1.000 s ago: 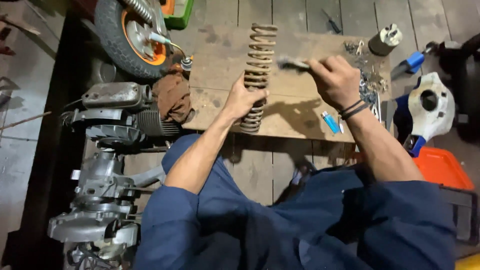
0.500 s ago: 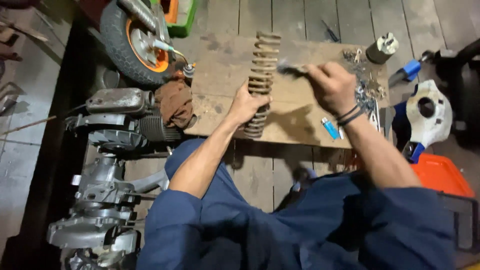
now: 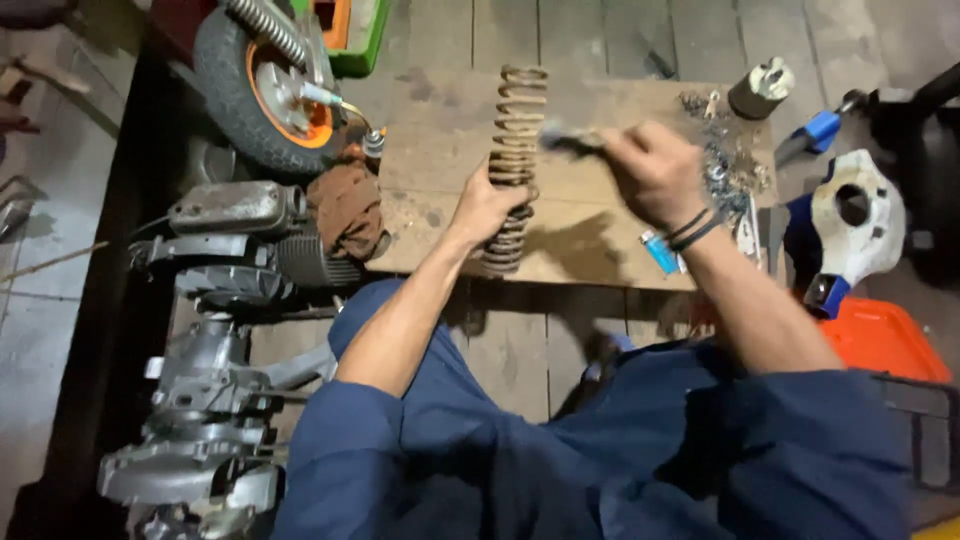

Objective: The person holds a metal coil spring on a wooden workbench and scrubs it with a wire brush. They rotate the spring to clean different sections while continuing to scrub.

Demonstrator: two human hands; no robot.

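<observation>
While gripped mid-coil: left hand [image 3: 490, 205] clenches rusty spring [image 3: 517, 140] lying across wooden board [image 3: 440, 150].
Right hand [image 3: 655, 175]: fingers grasp blurred brush [image 3: 565, 140] beside spring.

No packages, labels, signs or screens can be made out anywhere in this view.

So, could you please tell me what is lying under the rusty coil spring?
The coil spring lies on a worn wooden board. The left hand grips its lower part, hiding the coils and board there.
</observation>
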